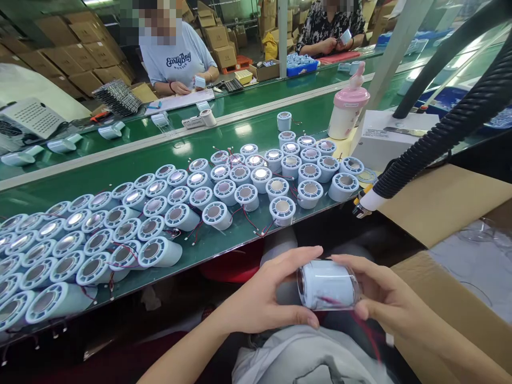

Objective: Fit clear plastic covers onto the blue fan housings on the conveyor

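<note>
Between my two hands, above my lap, is a light-blue cylindrical housing (330, 285) lying on its side with a clear plastic sleeve around it. My left hand (276, 293) curves round its disc end, thumb below and fingers above. At the other end, my right hand (380, 290) grips the clear sleeve's rim. Thin red wires, blurred, trail down from that end. Many similar blue housings (216, 215) stand in rows on the green bench (224, 242), round metallic discs facing up and red and black leads beside them.
An open cardboard box (432, 282) with clear plastic pieces is at my right. A black corrugated hose (444, 117) reaches down to a nozzle near the bench edge. A pink-lidded cup (347, 109) stands behind. Two people work across the conveyor (168, 144).
</note>
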`<state>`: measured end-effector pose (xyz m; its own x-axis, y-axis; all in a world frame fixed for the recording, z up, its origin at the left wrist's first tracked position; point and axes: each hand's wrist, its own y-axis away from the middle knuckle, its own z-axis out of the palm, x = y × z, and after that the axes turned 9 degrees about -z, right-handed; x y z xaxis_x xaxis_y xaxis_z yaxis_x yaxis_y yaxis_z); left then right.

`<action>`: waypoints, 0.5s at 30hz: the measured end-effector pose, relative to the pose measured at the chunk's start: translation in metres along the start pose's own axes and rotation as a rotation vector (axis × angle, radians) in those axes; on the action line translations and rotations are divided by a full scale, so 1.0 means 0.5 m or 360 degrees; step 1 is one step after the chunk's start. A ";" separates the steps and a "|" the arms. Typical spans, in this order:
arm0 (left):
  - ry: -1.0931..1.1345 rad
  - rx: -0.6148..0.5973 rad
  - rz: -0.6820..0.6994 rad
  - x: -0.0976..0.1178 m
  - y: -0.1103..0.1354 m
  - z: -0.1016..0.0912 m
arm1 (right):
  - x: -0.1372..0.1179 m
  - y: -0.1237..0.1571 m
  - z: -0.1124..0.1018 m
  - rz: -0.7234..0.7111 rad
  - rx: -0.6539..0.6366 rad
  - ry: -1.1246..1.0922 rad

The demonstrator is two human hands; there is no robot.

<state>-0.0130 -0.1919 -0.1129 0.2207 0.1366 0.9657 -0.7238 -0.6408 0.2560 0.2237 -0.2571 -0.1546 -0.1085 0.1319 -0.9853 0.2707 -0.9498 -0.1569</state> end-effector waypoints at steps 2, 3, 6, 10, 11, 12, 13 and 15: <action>0.0036 -0.0013 0.0014 0.000 0.002 -0.002 | -0.005 -0.004 0.001 0.0176 0.0045 -0.0248; 0.0081 -0.0023 -0.0011 -0.002 0.002 -0.004 | -0.007 -0.006 0.001 0.0230 0.0048 -0.0276; 0.0236 -0.0073 -0.0106 -0.015 -0.002 -0.005 | -0.004 -0.014 0.004 0.0332 0.0043 -0.0255; 0.0426 -0.0113 -0.0230 -0.047 -0.020 0.014 | 0.008 -0.025 0.026 0.0420 0.0034 -0.0310; 0.0474 -0.0113 -0.0287 -0.055 -0.023 0.015 | 0.011 -0.028 0.030 0.0413 0.0006 -0.0311; 0.0501 -0.0121 -0.0345 -0.060 -0.026 0.009 | 0.014 -0.031 0.030 0.0385 -0.0042 -0.0270; 0.0499 -0.0123 -0.0376 -0.062 -0.029 -0.009 | 0.016 -0.035 0.021 0.0345 -0.0080 -0.0165; 0.0383 -0.0098 -0.0332 -0.048 -0.041 -0.086 | 0.021 -0.035 -0.024 0.0315 0.0029 0.0343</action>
<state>-0.0318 -0.1496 -0.1396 0.2132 0.4395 0.8726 -0.7190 -0.5342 0.4447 0.2294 -0.2359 -0.1628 0.1510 -0.0014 -0.9885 0.2490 -0.9677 0.0394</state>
